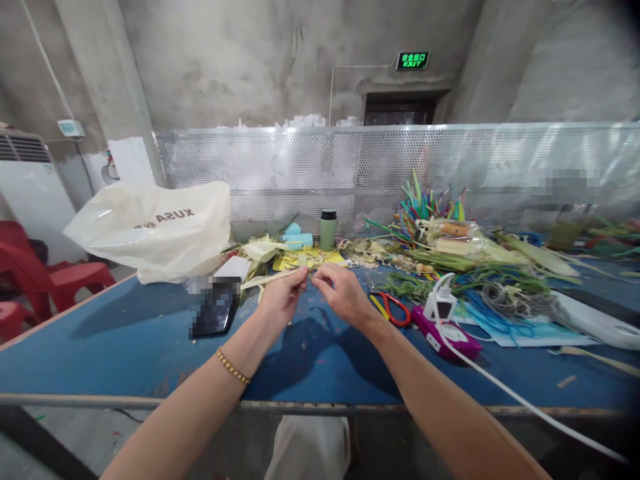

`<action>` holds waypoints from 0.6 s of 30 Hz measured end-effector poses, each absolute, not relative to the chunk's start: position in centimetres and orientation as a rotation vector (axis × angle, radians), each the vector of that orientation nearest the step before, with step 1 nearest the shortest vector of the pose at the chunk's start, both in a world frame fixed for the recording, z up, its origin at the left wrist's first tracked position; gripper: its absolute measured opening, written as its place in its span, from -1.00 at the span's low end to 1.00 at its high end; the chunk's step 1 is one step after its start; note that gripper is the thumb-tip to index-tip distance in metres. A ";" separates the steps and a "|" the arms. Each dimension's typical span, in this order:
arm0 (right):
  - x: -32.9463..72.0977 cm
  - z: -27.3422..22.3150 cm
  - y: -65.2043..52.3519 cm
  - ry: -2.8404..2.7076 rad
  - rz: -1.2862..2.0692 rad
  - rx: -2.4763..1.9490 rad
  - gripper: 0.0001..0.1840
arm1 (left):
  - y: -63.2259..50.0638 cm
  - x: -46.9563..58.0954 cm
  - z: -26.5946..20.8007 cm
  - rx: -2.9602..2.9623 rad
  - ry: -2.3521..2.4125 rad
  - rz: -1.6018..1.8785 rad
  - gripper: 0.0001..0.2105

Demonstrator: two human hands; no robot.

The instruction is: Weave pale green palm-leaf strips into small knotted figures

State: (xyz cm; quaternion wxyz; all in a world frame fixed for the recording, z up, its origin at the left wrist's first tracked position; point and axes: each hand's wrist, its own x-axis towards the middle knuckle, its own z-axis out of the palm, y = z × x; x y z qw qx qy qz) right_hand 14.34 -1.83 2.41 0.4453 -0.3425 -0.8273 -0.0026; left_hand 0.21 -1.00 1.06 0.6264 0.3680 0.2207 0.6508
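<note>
My left hand point(284, 293) is closed, pinching a pale strip of dried husk point(265, 279) that trails off to the left. Close beside it, at the same height above the table, my right hand point(343, 297) has its thumb and fingers pinched together near the strip's end. Whatever lies between the right fingertips is too small to make out. Behind my hands lies a yellow sheet point(327, 257) with scraps on it. Scissors with red handles point(400, 312) rest to the right of my right hand.
On the blue table point(150, 353) stand a large white plastic bag point(160, 220), a phone point(217, 310) and a green bottle point(328, 232). To the right are a purple power strip point(463, 343) with a white charger point(440, 307), its cable, and green cord point(415, 287). A perforated metal screen point(280, 173) runs behind.
</note>
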 end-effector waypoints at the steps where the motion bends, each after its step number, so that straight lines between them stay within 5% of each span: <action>1: 14.4 2.4 -1.8 -2.051 -0.008 -0.849 -0.82 | -1.0 0.2 1.1 0.829 0.504 1.494 -0.86; 9: 14.4 2.2 -1.6 -2.037 0.041 -0.854 -0.82 | -1.0 0.3 1.1 0.789 0.510 1.513 -0.86; 14: 14.5 2.2 -1.1 -1.796 0.486 -0.951 -0.58 | -1.0 0.5 0.9 0.823 0.499 1.541 -0.87; 18: 14.4 2.2 -0.7 -1.473 0.706 -0.903 -0.62 | -1.3 0.9 0.5 0.934 0.509 1.456 -0.84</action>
